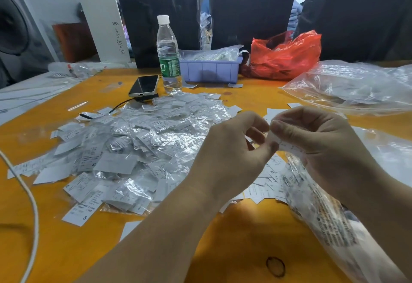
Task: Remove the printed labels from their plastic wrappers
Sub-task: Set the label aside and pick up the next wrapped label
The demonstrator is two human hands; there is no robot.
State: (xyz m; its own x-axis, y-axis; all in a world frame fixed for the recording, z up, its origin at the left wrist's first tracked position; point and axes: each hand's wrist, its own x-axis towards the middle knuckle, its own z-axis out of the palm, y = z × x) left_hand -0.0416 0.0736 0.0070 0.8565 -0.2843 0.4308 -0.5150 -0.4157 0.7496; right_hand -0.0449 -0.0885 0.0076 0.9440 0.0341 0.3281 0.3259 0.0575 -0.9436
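A big heap of small clear plastic wrappers with white printed labels [133, 146] covers the middle of the orange table [234, 238]. Above its right edge my left hand [231, 151] and my right hand [316, 142] meet. Both pinch one small wrapped label [283, 145] between thumb and fingers; most of it is hidden by the fingers. Loose bare labels [265, 184] lie on the table under my hands. A long printed clear bag [321, 211] stretches along under my right forearm.
A water bottle [168, 55], a phone [144, 85] with a cable, a purple bin [210, 68] and a red plastic bag [287, 55] stand at the back. A large clear bag [354, 86] lies at the right. A white cable [31, 216] runs down the left.
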